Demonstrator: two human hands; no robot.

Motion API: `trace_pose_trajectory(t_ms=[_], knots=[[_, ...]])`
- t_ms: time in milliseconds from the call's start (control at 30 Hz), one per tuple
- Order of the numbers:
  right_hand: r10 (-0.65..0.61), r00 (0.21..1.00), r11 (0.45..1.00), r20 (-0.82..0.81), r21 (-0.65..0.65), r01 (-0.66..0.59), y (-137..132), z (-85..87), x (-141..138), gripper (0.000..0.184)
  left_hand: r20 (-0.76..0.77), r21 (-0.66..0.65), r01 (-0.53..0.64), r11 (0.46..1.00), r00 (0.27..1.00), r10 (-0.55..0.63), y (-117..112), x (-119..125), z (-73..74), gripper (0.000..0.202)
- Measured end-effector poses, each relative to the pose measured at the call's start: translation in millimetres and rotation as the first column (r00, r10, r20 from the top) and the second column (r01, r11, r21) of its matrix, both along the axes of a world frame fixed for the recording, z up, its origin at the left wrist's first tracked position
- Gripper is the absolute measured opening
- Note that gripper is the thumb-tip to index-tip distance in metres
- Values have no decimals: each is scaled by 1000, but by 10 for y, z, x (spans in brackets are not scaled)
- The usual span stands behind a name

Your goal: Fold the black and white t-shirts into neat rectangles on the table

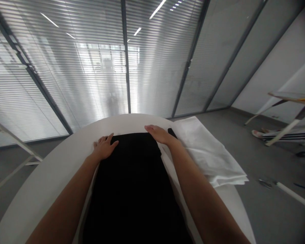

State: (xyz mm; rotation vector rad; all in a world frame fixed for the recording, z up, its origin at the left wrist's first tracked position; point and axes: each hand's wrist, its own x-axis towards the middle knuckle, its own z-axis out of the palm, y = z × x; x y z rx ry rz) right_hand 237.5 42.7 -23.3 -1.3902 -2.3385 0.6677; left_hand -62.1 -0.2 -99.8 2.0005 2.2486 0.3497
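A black folded cloth point(132, 183), perhaps a garment, lies lengthwise in front of me on the round white table point(53, 179). At its far left corner rests my left hand point(104, 146), open with fingers spread, partly on the cloth and partly on the tabletop. My right hand point(159, 134) is over the far right corner, its fingers stretched out and side by side, palm turned inward. Neither hand grips anything. Beside my right forearm a white folded cloth point(205, 149) lies on the table and reaches over its right edge. A small dark piece shows behind my right wrist.
Glass partitions with blinds point(96, 88) stand just behind the table. To the right are another table point(289, 96), a person's foot point(257, 134) and striped trouser leg, and a white pole point(295, 195) near the floor. A pale metal frame point(15, 137) stands at left.
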Motion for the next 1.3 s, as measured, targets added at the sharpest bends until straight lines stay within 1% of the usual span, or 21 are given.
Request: trace_pose_trajectory(t_ms=[33, 100, 200, 267, 333, 433, 500, 567, 633, 700, 800, 867, 933, 967, 1000, 1067, 1133, 1167, 1233, 1300], knots=[[-21, 999, 999, 45, 27, 20, 4, -49, -59, 65, 8, 4, 11, 1000, 1000, -11, 7, -6, -21, 74], [-89, 987, 996, 136, 11, 88, 2, -174, -172, 61, 16, 26, 20, 999, 1000, -21, 9, -8, -18, 73], [-189, 957, 977, 218, -53, 205, -12, -385, -276, 67, 31, 59, 5, 998, 1000, -7, -5, -10, 47, 67], [-244, 935, 964, 256, -42, 263, -14, -501, -293, 69, 59, 77, -6, 997, 998, 1, -4, -30, 88, 62], [-287, 916, 954, 282, -2, 300, -6, -577, -288, 71, 102, 99, -15, 995, 995, 5, 12, -70, 112, 57], [-315, 908, 947, 278, 31, 319, 21, -612, -275, 70, 186, 145, -2, 989, 982, -25, 48, -144, 130, 52], [-340, 908, 939, 245, 43, 340, 42, -597, -264, 68, 258, 183, 37, 982, 963, -84, 61, -182, 154, 52], [-388, 900, 921, 196, 57, 385, 71, -571, -245, 67, 346, 211, 67, 975, 928, -139, 54, -206, 203, 53], [-437, 890, 899, 128, 52, 434, 112, -545, -217, 65, 429, 212, 78, 974, 888, -164, 31, -223, 272, 56], [-451, 892, 893, 30, 23, 450, 164, -522, -185, 61, 467, 191, 85, 978, 868, -167, 5, -243, 339, 57], [-399, 901, 917, -171, -71, 393, 225, -480, -151, 55, 444, 145, 110, 983, 881, -164, -19, -277, 402, 61], [-375, 878, 926, -296, -162, 341, 229, -434, -138, 53, 427, 118, 103, 988, 893, -144, -22, -294, 422, 67], [-383, 849, 919, -365, -239, 312, 196, -368, -123, 54, 414, 119, 78, 990, 902, -120, -23, -304, 447, 70], [-389, 841, 914, -376, -270, 302, 170, -329, -113, 55, 405, 116, 79, 990, 907, -120, -27, -309, 466, 66], [-394, 840, 907, -374, -304, 290, 141, -289, -101, 53, 390, 101, 98, 990, 912, -130, -34, -316, 490, 58], [-389, 854, 892, -345, -374, 256, 84, -212, -73, 44, 354, 34, 149, 988, 923, -152, -58, -338, 551, 39], [-356, 881, 886, -313, -412, 212, 42, -146, -45, 31, 340, -26, 181, 983, 926, -161, -91, -364, 617, 37], [-334, 895, 892, -297, -408, 197, 29, -117, -32, 26, 348, -29, 180, 983, 924, -159, -108, -375, 650, 38], [-282, 922, 919, -264, -351, 180, 16, -62, -9, 18, 391, -2, 160, 987, 909, -146, -143, -380, 715, 36], [-246, 940, 941, -236, -289, 173, 7, -7, 13, 13, 458, -10, 117, 993, 883, -100, -180, -356, 787, 34]])
